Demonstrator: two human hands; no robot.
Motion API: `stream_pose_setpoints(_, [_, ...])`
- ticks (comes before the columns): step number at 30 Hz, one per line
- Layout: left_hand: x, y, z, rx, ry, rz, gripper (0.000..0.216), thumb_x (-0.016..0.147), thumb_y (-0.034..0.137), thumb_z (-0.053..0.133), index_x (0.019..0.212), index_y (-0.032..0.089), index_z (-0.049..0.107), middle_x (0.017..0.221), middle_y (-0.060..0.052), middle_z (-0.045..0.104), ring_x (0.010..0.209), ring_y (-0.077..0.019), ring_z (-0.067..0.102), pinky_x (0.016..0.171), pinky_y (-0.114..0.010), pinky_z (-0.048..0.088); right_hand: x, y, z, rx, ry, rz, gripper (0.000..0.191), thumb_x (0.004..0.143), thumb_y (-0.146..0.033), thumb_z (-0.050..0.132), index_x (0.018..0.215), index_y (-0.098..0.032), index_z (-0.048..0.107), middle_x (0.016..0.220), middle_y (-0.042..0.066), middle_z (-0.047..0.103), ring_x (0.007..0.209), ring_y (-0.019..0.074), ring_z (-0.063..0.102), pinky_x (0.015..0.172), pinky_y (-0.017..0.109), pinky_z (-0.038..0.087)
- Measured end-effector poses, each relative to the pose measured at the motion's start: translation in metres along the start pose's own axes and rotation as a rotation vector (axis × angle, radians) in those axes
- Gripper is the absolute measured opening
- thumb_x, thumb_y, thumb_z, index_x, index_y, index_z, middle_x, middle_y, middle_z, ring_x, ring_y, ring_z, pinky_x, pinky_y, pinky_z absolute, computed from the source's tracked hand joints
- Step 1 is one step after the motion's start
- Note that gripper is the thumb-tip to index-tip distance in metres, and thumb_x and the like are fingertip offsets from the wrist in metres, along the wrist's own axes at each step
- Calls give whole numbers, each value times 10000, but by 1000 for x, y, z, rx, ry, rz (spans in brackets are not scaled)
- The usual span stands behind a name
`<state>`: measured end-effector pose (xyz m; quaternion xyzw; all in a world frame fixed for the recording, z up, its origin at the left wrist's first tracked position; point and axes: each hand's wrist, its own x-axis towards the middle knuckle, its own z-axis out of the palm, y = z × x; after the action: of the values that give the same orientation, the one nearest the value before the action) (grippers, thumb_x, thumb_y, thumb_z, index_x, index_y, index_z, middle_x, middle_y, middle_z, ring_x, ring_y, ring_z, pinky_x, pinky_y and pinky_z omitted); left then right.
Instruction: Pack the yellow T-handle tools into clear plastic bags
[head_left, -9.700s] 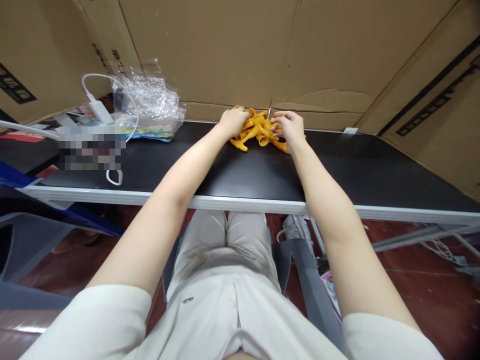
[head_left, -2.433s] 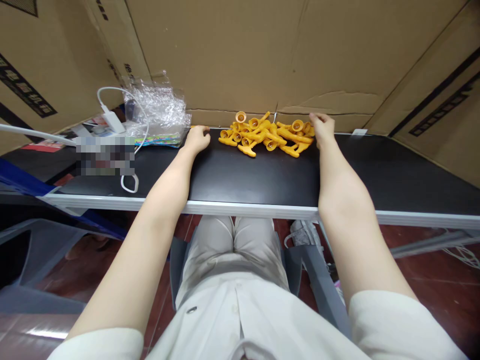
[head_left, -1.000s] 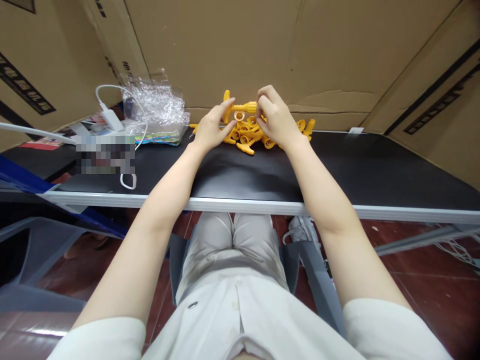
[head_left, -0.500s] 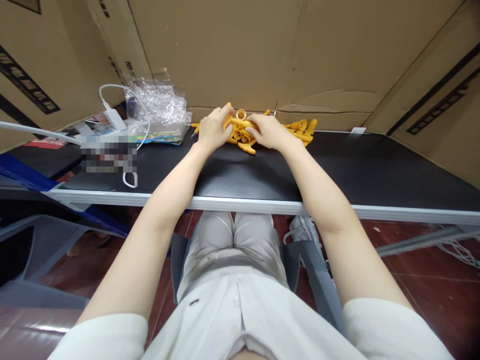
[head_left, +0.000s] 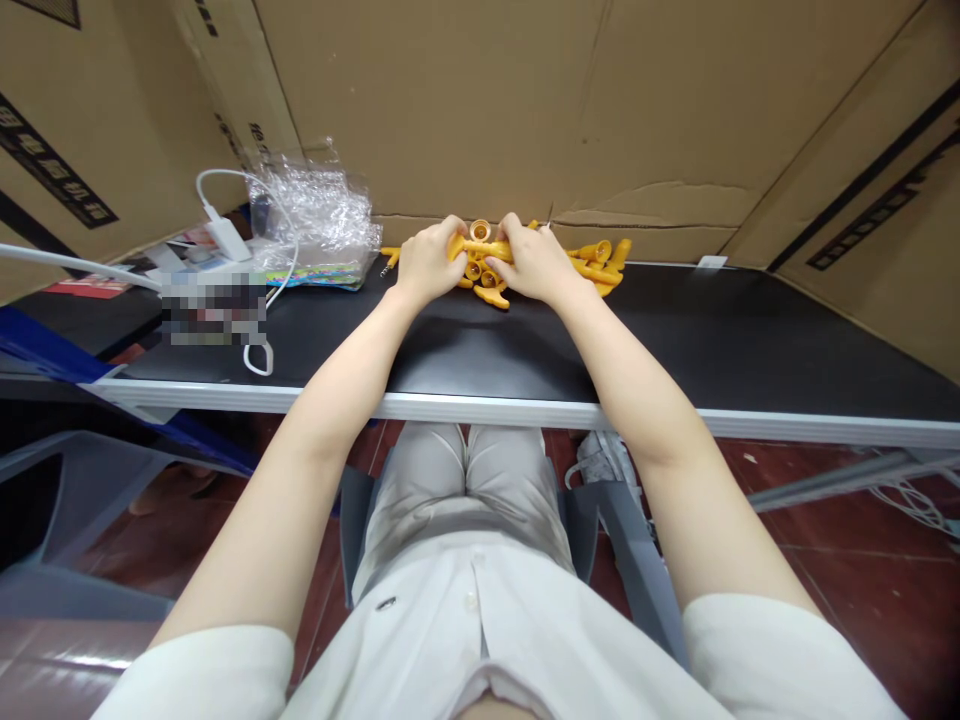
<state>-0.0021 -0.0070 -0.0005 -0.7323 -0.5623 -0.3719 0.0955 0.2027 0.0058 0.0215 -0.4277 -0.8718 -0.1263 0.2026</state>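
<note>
I am looking at a black table (head_left: 750, 340) with a pale front edge. Cardboard sheets (head_left: 487, 110) are standing as walls behind and beside it. Dark red floor tiles (head_left: 847, 590) are showing below it, and grey chair (head_left: 82, 520) is sitting left of it.

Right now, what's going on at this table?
A seated person has both hands at the far edge of a black table. The left hand and right hand each grip one end of a yellow part, held just above a pile of similar yellow parts lying against a cardboard wall. A plastic bag and a white charger sit to the left.
</note>
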Motion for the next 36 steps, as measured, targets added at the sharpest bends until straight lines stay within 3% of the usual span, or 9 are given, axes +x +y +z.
stream_pose_setpoints(6, [0,-2,2,14,-34,-23,459,907,208,603,1345,290,716,1279,-85,804,1240,-338,739,1085,-437,543,-1,-6,-7,8,-71,22,364,995,-241,457,1330,-123,536,1258,243,728,1242,410,649,1102,561,437])
stream_pose_setpoints(11, [0,-2,2,20,-27,-17,431,913,209,606,1319,296,720,1258,-78,811,1214,-332,746,1063,-429,555,0,-3,-4,-4,-26,8,406,949,-243,517,1338,-132,537,1241,221,728,1217,406,645,1107,577,426])
stream_pose_setpoints(19, [0,-1,2,42,-35,-30,416,923,227,614,1320,296,719,1255,-74,813,1208,-331,747,1070,-424,554,0,1,0,1,9,-3,427,980,-285,535,1379,-132,535,1238,209,723,1235,407,633,1124,595,423])
stream_pose_setpoints(26, [0,0,0,-20,-67,-65,478,917,261,627,1385,315,706,1289,-97,792,1282,-364,722,1128,-464,527,-1,-3,-5,23,-12,-9,333,998,-250,449,1270,-143,608,1279,228,721,1258,413,620,1123,585,418])
stream_pose_setpoints(36, [1,-7,5,-46,-31,-39,454,921,309,628,1367,329,714,1193,-80,816,1230,-350,729,1099,-453,542,-2,-3,-8,19,33,-20,340,985,-233,473,1312,-190,554,1317,205,712,1273,408,621,1098,559,407])
